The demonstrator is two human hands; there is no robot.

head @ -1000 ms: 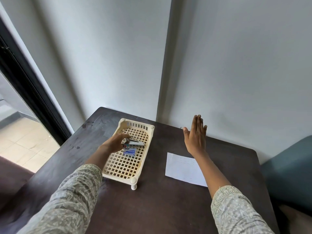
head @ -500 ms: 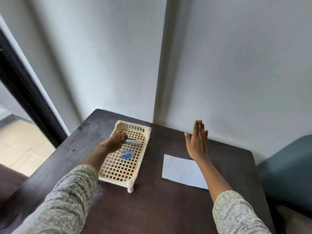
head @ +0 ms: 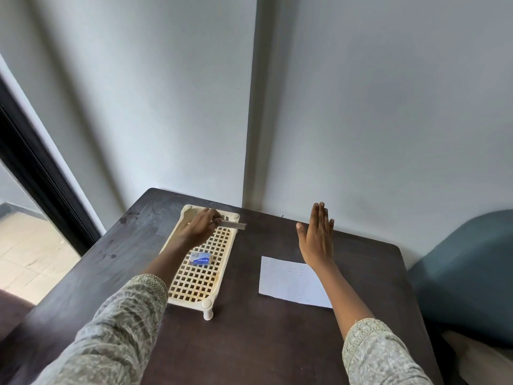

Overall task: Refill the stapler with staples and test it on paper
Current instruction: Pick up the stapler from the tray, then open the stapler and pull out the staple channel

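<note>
Head view: stapler (head: pixel 230 224) is pinched in the left hand (head: pixel 198 227), lifted over the far end of the cream lattice tray (head: pixel 177 294), metal end poking right past the rim. Staple box (head: pixel 200 258) sits mid-tray, just behind that wrist. Right hand (head: pixel 317 237) hovers flat, fingers straight and together, empty, at the far edge of the paper (head: pixel 288 280). Next, I'd judge: bring stapler toward centre of the dark table (head: pixel 249 343), steady w/ both hands, open the top (hinge not visible) before touching the box.

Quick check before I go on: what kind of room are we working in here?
Probably a home or small office corner: a dark wooden table pushed against plain white walls, a blue-grey upholstered chair alongside, and a dark-framed glass door.
</note>
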